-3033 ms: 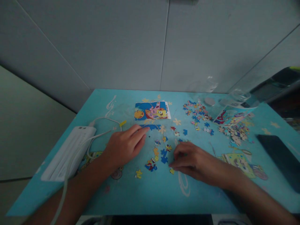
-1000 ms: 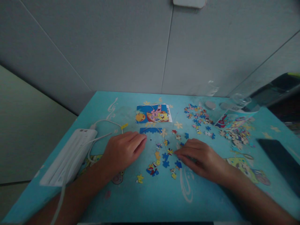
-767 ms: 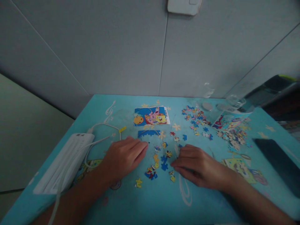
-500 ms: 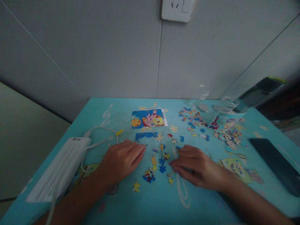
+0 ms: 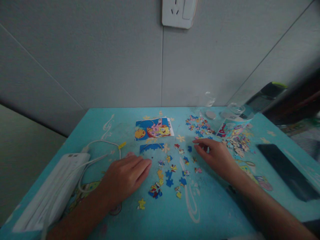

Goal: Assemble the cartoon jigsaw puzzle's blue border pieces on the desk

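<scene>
My left hand [image 5: 127, 173] rests on the table with fingers curled and pressed together; whatever they may hold is hidden. Just beyond its fingertips lies a joined strip of blue puzzle pieces [image 5: 151, 146]. My right hand [image 5: 212, 153] is over the table to the right, thumb and forefinger apart, with nothing visible between them. A single blue puzzle piece [image 5: 189, 149] lies left of its fingertips. Between my hands are scattered pieces: a joined blue pair [image 5: 169, 180], a multicoloured cluster [image 5: 155, 191] and a yellow piece [image 5: 141, 204]. A cartoon picture card [image 5: 155, 129] lies behind the strip.
A heap of puzzle pieces [image 5: 197, 124] lies at the back right, with another pile [image 5: 238, 145] beside a printed clear tub [image 5: 233, 126]. A dark phone-like slab [image 5: 287, 171] lies far right. At left is a white power strip [image 5: 53, 190] with a white cable [image 5: 98, 140].
My right hand has moved up and away from the loose pieces, its fingers spreading apart, uncovering several pieces. My left hand stays nearly in place. The whole view has shifted slightly.
</scene>
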Available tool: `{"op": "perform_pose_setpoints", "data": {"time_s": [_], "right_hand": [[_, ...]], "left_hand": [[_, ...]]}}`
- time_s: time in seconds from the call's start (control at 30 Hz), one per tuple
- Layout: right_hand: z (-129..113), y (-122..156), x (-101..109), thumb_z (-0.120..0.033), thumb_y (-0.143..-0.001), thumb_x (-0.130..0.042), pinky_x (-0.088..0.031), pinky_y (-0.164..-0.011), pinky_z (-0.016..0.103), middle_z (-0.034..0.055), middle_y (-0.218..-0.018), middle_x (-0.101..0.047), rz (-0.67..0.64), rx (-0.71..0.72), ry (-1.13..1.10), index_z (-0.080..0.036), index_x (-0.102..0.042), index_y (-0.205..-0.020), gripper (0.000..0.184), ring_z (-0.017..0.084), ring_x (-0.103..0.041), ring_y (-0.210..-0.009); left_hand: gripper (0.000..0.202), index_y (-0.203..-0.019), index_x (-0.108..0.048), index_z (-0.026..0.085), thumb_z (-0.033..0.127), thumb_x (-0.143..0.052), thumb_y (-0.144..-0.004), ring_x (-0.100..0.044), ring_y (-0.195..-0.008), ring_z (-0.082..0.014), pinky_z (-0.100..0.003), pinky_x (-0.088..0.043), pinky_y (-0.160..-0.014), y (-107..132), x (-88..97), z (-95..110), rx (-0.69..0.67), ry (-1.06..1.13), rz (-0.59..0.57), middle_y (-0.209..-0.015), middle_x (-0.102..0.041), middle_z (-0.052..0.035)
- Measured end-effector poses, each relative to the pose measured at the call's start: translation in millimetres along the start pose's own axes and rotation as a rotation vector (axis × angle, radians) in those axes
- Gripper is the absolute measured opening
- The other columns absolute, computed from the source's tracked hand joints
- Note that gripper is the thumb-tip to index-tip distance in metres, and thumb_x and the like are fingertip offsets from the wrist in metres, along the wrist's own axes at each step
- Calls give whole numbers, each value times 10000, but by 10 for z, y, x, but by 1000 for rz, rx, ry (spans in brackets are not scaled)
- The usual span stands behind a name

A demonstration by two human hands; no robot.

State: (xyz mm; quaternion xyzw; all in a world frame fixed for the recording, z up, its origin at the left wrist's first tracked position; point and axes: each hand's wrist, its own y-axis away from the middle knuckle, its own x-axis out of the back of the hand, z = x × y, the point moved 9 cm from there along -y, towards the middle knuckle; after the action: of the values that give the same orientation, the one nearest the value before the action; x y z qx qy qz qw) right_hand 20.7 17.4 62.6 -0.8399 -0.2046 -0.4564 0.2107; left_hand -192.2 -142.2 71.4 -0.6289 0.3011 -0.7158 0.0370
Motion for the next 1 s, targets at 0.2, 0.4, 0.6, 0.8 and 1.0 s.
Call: {"op": "perform_pose_setpoints", "data": {"time_s": [0.2, 0.4, 0.6, 0.8, 1.0], "right_hand": [[86, 3, 75, -302, -930, -539, -464, -652, 297, 31, -803, -728, 62, -62, 32, -218, -749, -1094, 280, 180, -649, -682], [85, 3, 94, -297, -939, -529, -465, -656, 292, 35, -839, -742, 61, -74, 23, -213, -755, -1088, 283, 180, -660, -701], [63, 8, 104, -285, -932, -541, -471, -671, 298, 36, -843, -750, 64, -71, 25, -207, -758, -1068, 268, 182, -671, -702], [46, 0, 54, -279, -935, -548, -481, -671, 303, 40, -835, -751, 21, -43, 31, -205, -758, -1039, 246, 182, -671, -697], [-117, 57, -150, -270, -938, -574, -508, -721, 296, 41, -925, -753, -162, 71, -44, -226, -755, -1023, 205, 178, -676, -774]], "left_hand": [[187, -992, -674, 195, 224, -490, -992, -671, -679, -189, -405, -595, -736, 4, 2, 6, -11, -26, 15, -865, -730, -37], [179, -1007, -673, 190, 238, -500, -995, -686, -718, -202, -426, -599, -764, 22, -25, 6, -21, -15, 5, -877, -736, -47], [178, -998, -677, 187, 241, -508, -992, -686, -713, -207, -422, -599, -735, 17, -25, 5, -24, -17, 4, -875, -734, -46], [175, -1011, -676, 197, 243, -509, -992, -690, -736, -203, -422, -595, -769, 34, -57, 0, -21, -10, -15, -900, -737, -36], [177, -1016, -675, 205, 249, -506, -993, -685, -739, -196, -426, -593, -809, 54, -78, -14, -13, -18, -22, -912, -738, -34]]}}
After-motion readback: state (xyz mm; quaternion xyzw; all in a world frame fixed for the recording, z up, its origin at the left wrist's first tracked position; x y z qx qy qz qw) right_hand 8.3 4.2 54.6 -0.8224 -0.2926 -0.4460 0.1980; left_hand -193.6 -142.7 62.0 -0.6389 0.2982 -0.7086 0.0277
